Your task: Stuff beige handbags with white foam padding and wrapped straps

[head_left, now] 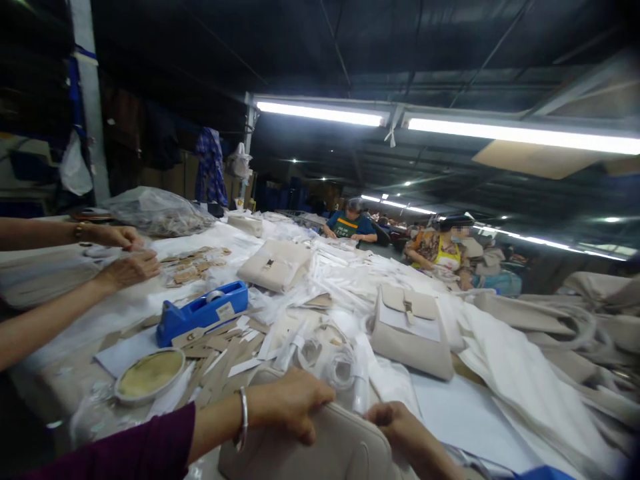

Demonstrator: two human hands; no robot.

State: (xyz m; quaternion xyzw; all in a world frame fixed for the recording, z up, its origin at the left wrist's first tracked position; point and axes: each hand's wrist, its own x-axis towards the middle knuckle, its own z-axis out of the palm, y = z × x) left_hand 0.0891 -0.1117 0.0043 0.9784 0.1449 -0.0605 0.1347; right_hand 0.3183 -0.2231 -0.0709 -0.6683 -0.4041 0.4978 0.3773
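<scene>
L hand (294, 403) grips bag (320, 450) edge; R hand (406, 428) alongside, grip unclear. Bag apparently WIP, remainder unclear. Fwd-L of hands: clasp bag (283, 267); fwd-R: sheeted bag (413, 353), flaps down.

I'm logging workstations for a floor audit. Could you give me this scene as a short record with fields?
Item in hand: beige bag, partly out of frame
Left grip: closed over the bag's top edge, bracelet at the wrist
Right grip: fingers at the bag's right side; how firmly is unclear
Nearby tool: blue tape dispenser
Beside it: round dish with yellowish contents
Other bags: two flap bags, one left, one right
Co-worker nearby: two hands at left
</scene>
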